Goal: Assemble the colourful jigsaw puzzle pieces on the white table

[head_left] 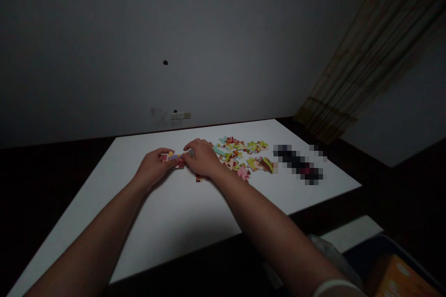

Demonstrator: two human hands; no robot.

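Just above the white tabletop, my left hand (pixel 157 163) and my right hand (pixel 202 157) meet over a few colourful jigsaw puzzle pieces (pixel 177 159). Thumb and fingers of my left hand pinch the left side of these pieces. My right hand curls over their right side, its fingertips closed on them and partly hiding them. A loose dark red and yellow puzzle piece (pixel 198 178) lies below my right hand. To the right of that hand spreads a heap of green, pink and red puzzle pieces (pixel 239 158).
The white table (pixel 167 232) reaches toward a grey wall with a socket strip (pixel 180 115). A blurred-out dark object (pixel 298 163) lies on its right side. A patterned curtain (pixel 348 74) hangs at the right. An orange box (pixel 404 278) stands low at the bottom right.
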